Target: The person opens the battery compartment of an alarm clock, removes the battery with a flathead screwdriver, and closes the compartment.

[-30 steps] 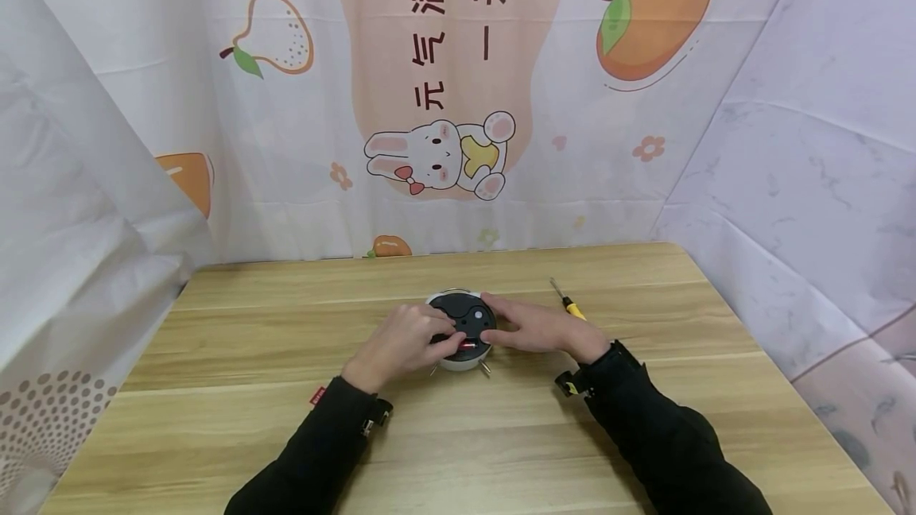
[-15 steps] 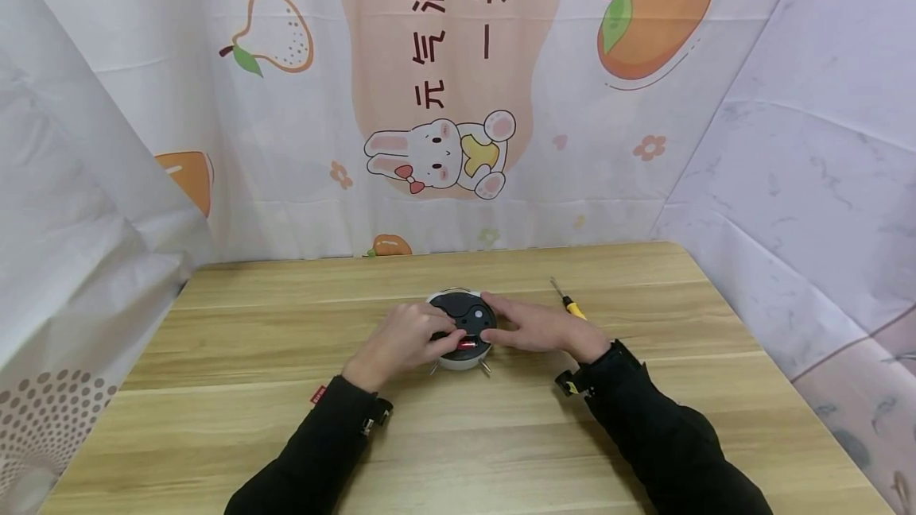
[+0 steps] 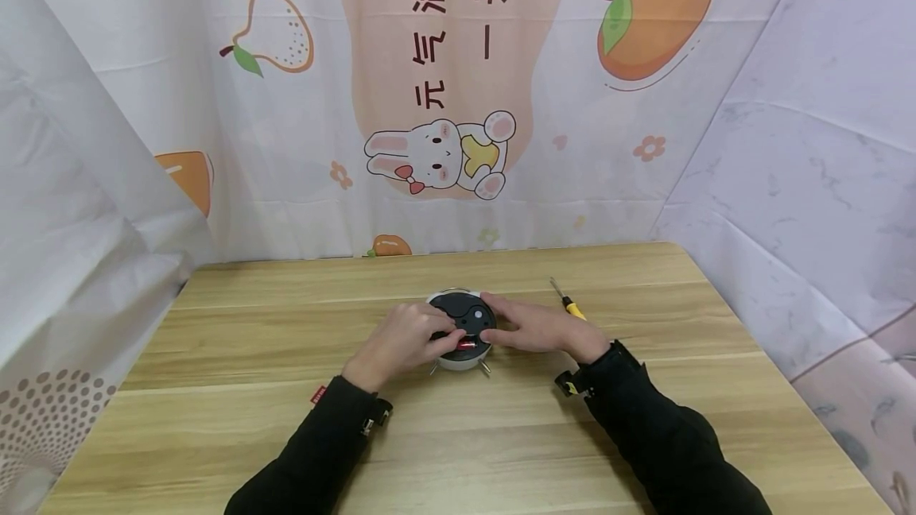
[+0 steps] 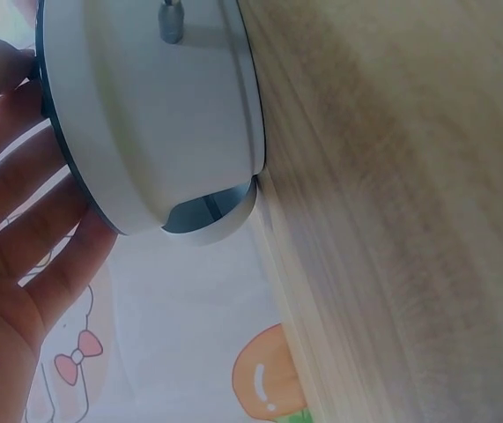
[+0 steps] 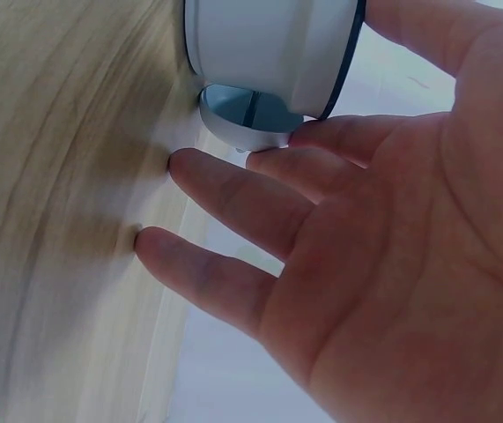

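A round twin-foot clock (image 3: 468,314) lies face down in the head view, its black back up and its two feet towards me. A red battery (image 3: 467,345) shows in the compartment on that back. My left hand (image 3: 402,338) reaches over the clock's left side, thumb and fingertips close together at the battery's left end; I cannot tell whether they pinch it. My right hand (image 3: 540,330) rests against the clock's right side, thumb on the back and fingers fairly straight. In the right wrist view, the white casing (image 5: 260,44) sits beside my spread fingers (image 5: 233,198).
A screwdriver (image 3: 570,305) with a yellow and black handle lies behind my right hand on the wooden table (image 3: 458,451). A printed curtain (image 3: 272,141) hangs along the table's back edge, with plain white and marbled cloth at the sides.
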Demonstrator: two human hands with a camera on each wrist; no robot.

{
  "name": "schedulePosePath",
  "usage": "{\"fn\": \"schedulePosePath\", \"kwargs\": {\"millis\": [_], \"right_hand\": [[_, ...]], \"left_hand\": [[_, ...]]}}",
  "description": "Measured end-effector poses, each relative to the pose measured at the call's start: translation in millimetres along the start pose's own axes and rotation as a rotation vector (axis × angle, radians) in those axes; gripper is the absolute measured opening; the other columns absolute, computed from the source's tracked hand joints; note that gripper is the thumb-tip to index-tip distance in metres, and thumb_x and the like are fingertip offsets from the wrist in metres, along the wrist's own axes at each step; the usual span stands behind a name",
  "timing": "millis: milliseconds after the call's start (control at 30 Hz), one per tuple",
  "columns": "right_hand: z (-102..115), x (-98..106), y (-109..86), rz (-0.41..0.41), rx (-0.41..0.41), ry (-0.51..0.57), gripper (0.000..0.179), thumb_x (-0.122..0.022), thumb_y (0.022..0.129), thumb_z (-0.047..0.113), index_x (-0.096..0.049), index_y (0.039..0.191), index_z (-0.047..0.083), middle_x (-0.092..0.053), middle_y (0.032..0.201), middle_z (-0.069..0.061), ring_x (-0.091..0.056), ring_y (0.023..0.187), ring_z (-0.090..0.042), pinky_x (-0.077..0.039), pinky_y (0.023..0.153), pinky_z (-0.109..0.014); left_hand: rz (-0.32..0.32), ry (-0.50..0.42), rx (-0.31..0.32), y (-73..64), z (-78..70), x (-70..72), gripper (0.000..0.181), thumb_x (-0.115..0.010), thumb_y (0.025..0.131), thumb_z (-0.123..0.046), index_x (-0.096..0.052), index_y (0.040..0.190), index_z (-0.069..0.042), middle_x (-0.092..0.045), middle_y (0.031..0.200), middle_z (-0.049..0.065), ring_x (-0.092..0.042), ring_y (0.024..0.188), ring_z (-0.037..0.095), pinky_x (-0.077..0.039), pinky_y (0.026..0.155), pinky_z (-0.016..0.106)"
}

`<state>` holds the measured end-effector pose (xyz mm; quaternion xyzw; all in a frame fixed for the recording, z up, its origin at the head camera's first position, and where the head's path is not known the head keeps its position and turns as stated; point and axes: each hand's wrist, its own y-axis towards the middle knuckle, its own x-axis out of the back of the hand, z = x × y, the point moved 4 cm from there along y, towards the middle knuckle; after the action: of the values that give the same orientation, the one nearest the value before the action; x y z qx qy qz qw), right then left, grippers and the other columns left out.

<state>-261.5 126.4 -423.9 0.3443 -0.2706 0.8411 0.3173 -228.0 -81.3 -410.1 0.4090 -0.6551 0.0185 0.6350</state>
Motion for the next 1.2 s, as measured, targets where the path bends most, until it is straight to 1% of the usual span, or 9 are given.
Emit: {"fn": "schedulePosePath", "kwargs": {"millis": [200, 467, 600, 767, 1000, 1200], "right_hand": [[-0.8, 0.2, 0.2, 0.003, -0.007, 0.015, 0.085, -0.054, 0.101, 0.056, -0.018, 0.163, 0.010, -0.037, 0.159, -0.016, -0.039, 0.144, -0.029, -0.034, 0.114, -0.049], [-0.8, 0.6, 0.1, 0.004, -0.014, 0.017, 0.085, -0.054, 0.101, 0.056, -0.017, 0.163, 0.011, -0.032, 0.162, -0.014, -0.036, 0.145, -0.029, -0.033, 0.115, -0.049], [-0.9, 0.5, 0.5, 0.007, -0.008, 0.021, 0.085, -0.054, 0.101, 0.055, -0.017, 0.163, 0.010, -0.035, 0.160, -0.015, -0.037, 0.145, -0.029, -0.033, 0.115, -0.048], [-1.0, 0.4, 1.2, 0.006, -0.003, 0.023, 0.085, -0.054, 0.101, 0.055, -0.017, 0.163, 0.011, -0.039, 0.158, -0.015, -0.039, 0.143, -0.028, -0.034, 0.114, -0.048], [-2.2, 0.3, 1.4, 0.008, -0.004, 0.028, 0.085, -0.054, 0.101, 0.055, -0.017, 0.163, 0.010, -0.037, 0.159, -0.015, -0.039, 0.144, -0.029, -0.034, 0.114, -0.048], [-2.7, -0.3, 1.3, 0.004, 0.003, 0.022, 0.086, -0.054, 0.101, 0.056, -0.017, 0.163, 0.010, -0.036, 0.160, -0.014, -0.037, 0.144, -0.028, -0.033, 0.115, -0.048]], "left_hand": [[0.007, -0.009, 0.012, 0.3, 0.5, -0.7, 0.020, -0.071, 0.097, -0.023, -0.078, 0.080, -0.017, -0.072, 0.079, -0.009, -0.067, 0.075, 0.003, -0.058, 0.073, 0.026], [-0.012, -0.005, 0.006, 0.1, 0.3, 0.5, 0.017, -0.072, 0.096, -0.023, -0.078, 0.081, -0.017, -0.072, 0.079, -0.009, -0.067, 0.075, 0.003, -0.058, 0.072, 0.026], [-0.014, -0.005, 0.009, 0.4, -0.2, 1.0, 0.017, -0.072, 0.096, -0.023, -0.079, 0.081, -0.017, -0.072, 0.079, -0.009, -0.067, 0.075, 0.003, -0.058, 0.073, 0.026], [0.001, -0.010, 0.023, 0.8, 0.5, 0.7, 0.016, -0.071, 0.096, -0.023, -0.080, 0.085, -0.016, -0.073, 0.082, -0.008, -0.068, 0.078, 0.004, -0.058, 0.074, 0.026], [-0.001, -0.004, 0.018, 0.1, 0.9, 0.2, 0.015, -0.072, 0.096, -0.025, -0.080, 0.088, -0.015, -0.073, 0.083, -0.007, -0.068, 0.078, 0.004, -0.058, 0.074, 0.027], [0.006, -0.014, 0.021, -0.6, 1.3, 0.1, 0.012, -0.074, 0.094, -0.024, -0.082, 0.095, -0.015, -0.075, 0.089, -0.005, -0.070, 0.084, 0.007, -0.058, 0.078, 0.028]]}}
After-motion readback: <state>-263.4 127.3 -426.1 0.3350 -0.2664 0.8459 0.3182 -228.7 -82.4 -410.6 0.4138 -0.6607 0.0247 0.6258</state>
